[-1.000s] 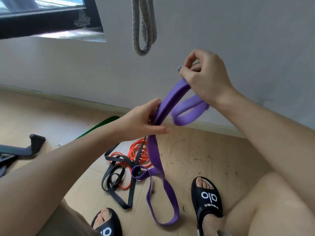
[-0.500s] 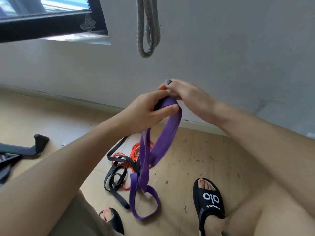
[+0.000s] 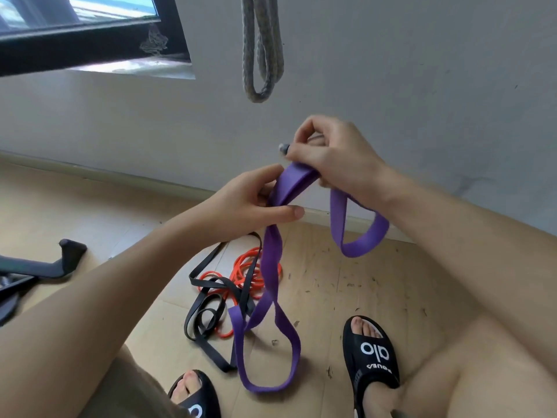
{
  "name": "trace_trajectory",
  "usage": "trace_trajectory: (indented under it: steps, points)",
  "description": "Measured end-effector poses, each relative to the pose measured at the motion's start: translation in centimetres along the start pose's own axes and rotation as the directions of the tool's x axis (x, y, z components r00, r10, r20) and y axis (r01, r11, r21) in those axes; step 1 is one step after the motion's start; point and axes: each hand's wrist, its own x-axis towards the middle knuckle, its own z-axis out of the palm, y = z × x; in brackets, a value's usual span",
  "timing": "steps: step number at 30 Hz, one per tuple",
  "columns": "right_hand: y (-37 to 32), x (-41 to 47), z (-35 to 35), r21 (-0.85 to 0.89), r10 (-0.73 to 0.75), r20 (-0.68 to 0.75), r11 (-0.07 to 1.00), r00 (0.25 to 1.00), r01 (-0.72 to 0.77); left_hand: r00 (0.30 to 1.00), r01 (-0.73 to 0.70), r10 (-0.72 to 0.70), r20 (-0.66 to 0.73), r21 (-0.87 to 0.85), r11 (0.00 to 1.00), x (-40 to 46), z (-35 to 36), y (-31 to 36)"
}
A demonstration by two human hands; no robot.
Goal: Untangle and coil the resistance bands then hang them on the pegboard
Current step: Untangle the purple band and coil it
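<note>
A wide purple resistance band (image 3: 271, 267) hangs in the air between both hands. My left hand (image 3: 250, 203) grips it where its strands cross, thumb laid over the front. My right hand (image 3: 328, 158), a little higher and to the right, pinches the band's top fold, and a short loop droops below that wrist. The band's long lower loop reaches the floor. On the floor behind it lie a thin orange band (image 3: 245, 273) and a black band (image 3: 208, 315), tangled together. A grey band (image 3: 262, 49) hangs on the wall above.
My two feet in black slides (image 3: 370, 357) stand on the wooden floor, one at the right and one at the bottom edge. A dark piece of equipment (image 3: 60, 260) lies at the left. The white wall and a dark window frame (image 3: 90, 34) are ahead.
My right hand has lifted up and to the right away from the left hand, drawing out a new purple loop below its wrist. The lower loop hangs longer, down to the floor.
</note>
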Motion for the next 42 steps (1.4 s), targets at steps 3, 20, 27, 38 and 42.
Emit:
trace_trajectory:
  steps: [3, 20, 27, 38, 42]
  points:
    - [-0.2, 0.6, -2.0, 0.056, 0.019, -0.158, 0.998, 0.987, -0.011, 0.999, 0.042, -0.042, -0.003, 0.034, 0.999, 0.4, -0.1, -0.4]
    - [3.3, -0.3, -2.9, 0.046, 0.258, 0.180, 0.962, 0.949, -0.270, 0.995, -0.051, 0.056, -0.080, 0.061, 0.997, 1.5, 1.9, 2.0]
    - [1.7, -0.7, -1.3, -0.231, 0.009, 0.122, 0.973, 0.992, 0.019, 0.995, -0.037, 0.037, -0.096, 0.004, 0.999, 1.5, 2.5, 1.6]
    - [1.6, -0.7, -3.5, -0.108, -0.059, -0.148, 0.993, 0.987, 0.043, 0.997, 0.067, -0.067, 0.036, -0.002, 0.998, 0.7, 2.5, 0.6]
    - [2.2, -0.7, -4.8, -0.252, -0.071, -0.143, 0.967, 0.987, 0.033, 0.992, 0.066, -0.075, -0.103, -0.091, 0.994, 0.8, 2.5, 1.3]
